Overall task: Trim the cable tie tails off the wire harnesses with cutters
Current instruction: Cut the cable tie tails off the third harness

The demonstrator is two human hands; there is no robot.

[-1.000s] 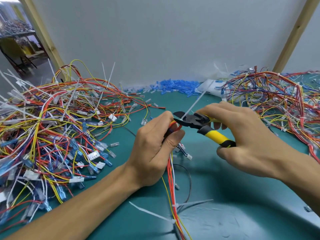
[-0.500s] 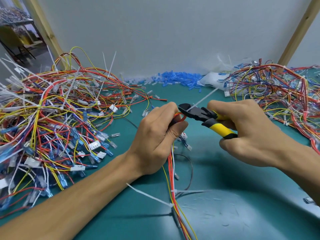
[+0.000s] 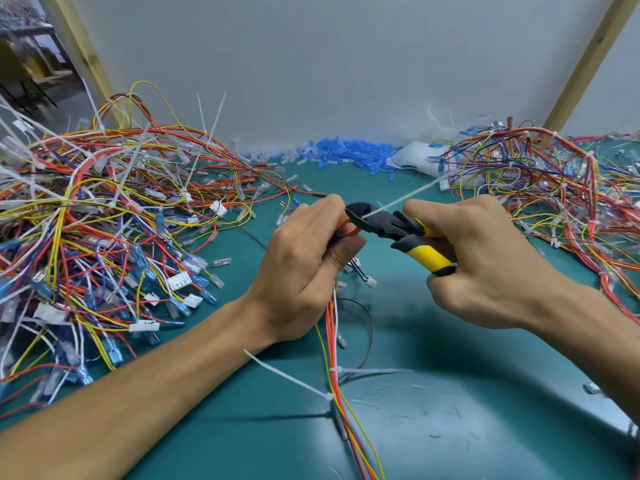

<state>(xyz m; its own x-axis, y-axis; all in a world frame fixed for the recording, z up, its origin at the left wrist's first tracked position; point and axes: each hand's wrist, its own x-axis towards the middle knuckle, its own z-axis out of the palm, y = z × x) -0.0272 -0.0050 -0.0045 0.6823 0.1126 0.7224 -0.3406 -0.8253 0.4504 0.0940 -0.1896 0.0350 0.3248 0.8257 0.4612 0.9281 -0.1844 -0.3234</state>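
Over the last second the cutters (image 3: 384, 225) have slid in along the cable tie tail (image 3: 412, 194) until the black jaws sit just beside the left hand (image 3: 304, 268), and the tail now leans flatter, pointing up and to the right across the cutter head. The jaws look nearly closed on the tail's root, but whether it is already cut through I cannot tell. My guess is that this is the moment of the snip on this tie.

The left hand's fingers are curled tight round the harness (image 3: 334, 327), thumb pressing a red loop of it right under the jaws. The right hand (image 3: 491, 268) is wrapped round the yellow handles, squeezing. The harness hangs from the left fist down onto the green mat (image 3: 450, 410), where two more tails, one (image 3: 287, 375) pointing left and one (image 3: 374, 370) pointing right, remain uncut.

Room is tight sideways: a big wire pile (image 3: 104, 220) crowds the left forearm and another pile (image 3: 554, 188) sits just behind the right hand. Blue sleeves (image 3: 349, 152) line the wall at the back. The bare mat between and in front of the forearms is the free space, so sliding the harness towards the body looks the easiest way to bring up the next tie
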